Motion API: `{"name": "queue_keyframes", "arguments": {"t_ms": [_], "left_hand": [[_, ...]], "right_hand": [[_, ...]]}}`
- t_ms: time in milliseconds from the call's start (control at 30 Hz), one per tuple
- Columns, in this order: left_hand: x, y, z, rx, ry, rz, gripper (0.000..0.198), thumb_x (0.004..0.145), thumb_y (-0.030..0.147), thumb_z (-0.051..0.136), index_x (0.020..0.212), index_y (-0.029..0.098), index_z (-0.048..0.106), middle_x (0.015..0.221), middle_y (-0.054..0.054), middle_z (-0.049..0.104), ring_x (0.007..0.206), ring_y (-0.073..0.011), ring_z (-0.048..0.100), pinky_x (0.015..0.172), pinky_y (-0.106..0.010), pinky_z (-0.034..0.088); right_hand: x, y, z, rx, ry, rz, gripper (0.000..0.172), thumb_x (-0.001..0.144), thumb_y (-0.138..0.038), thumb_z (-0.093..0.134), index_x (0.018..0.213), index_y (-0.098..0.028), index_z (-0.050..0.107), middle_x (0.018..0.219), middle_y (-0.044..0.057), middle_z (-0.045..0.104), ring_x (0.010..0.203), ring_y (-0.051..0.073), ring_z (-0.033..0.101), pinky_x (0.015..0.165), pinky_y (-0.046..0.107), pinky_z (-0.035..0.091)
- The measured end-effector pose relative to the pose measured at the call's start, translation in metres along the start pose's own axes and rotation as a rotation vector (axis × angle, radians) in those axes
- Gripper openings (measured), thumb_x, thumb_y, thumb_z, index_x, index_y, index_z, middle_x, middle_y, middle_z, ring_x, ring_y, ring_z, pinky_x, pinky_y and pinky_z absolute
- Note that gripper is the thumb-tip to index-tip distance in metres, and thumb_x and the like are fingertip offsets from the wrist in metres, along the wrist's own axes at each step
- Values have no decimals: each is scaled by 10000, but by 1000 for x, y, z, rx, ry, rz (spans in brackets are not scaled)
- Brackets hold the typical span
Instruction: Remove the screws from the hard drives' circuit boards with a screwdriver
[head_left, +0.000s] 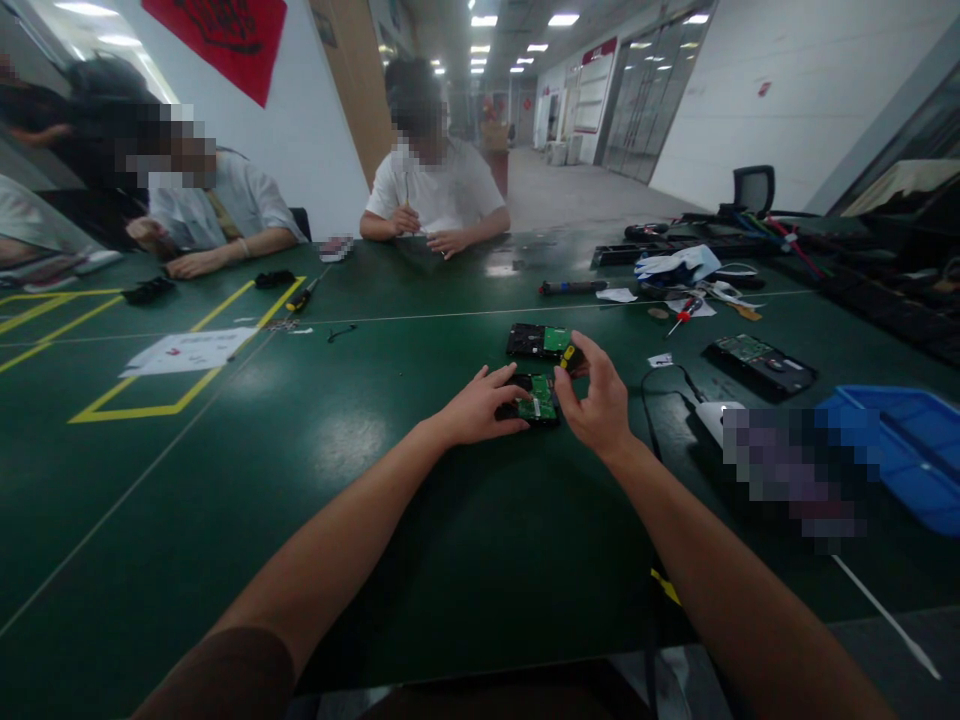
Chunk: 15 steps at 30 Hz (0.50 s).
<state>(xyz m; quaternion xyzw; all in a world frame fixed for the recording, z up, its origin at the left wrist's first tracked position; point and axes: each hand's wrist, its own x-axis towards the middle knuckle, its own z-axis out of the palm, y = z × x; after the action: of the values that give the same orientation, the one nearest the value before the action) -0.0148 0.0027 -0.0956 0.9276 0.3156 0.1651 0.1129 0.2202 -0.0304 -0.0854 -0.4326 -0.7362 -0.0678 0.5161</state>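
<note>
A hard drive (540, 398) with a green circuit board facing up lies on the table. My left hand (484, 405) steadies it from the left, thumb along the near edge and fingers reaching over its far side and board. A short black-and-yellow screwdriver (569, 357) is pinched between the thumb and fingers of my right hand (596, 395), just above the drive's right side. Its tip is too small and dark to make out. Right behind lies a second hard drive (536, 340), also board side up.
Right of my hands lie another hard drive (761, 366), a white corded device (720, 420) and a blue tray (900, 450). Gloves (679, 265) and a red screwdriver (684, 317) are farther back. A paper sheet (187, 350) lies left; people sit across the green table (360, 500).
</note>
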Motion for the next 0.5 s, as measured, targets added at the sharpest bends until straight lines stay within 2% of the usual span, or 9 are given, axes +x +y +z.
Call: {"name": "queue_keyframes", "arguments": {"t_ms": [167, 300, 500], "left_hand": [[1, 5, 4, 85, 43, -47, 618, 922, 599, 591, 1401, 211, 552, 1553, -186, 463, 1485, -344, 386, 1209, -629, 261], [2, 8, 12, 152, 82, -74, 541, 1004, 577, 445, 1409, 237, 563, 1547, -154, 475, 1447, -324, 435, 1203, -595, 289], [1, 7, 15, 150, 123, -43, 487, 1009, 547, 461, 1382, 265, 598, 1523, -129, 484, 1407, -324, 457, 1169, -578, 339]], "right_hand": [[1, -2, -2, -3, -14, 5, 579, 969, -300, 576, 1517, -319, 388, 1248, 96, 636, 1003, 257, 673, 884, 489, 621], [2, -2, -2, -7, -13, 12, 570, 969, -303, 578, 1509, -317, 399, 1174, 88, 639, 860, 225, 658, 802, 462, 627], [2, -3, -2, -14, -8, 10, 576, 973, -321, 569, 1520, -332, 389, 1158, 82, 638, 826, 223, 644, 796, 466, 622]]}}
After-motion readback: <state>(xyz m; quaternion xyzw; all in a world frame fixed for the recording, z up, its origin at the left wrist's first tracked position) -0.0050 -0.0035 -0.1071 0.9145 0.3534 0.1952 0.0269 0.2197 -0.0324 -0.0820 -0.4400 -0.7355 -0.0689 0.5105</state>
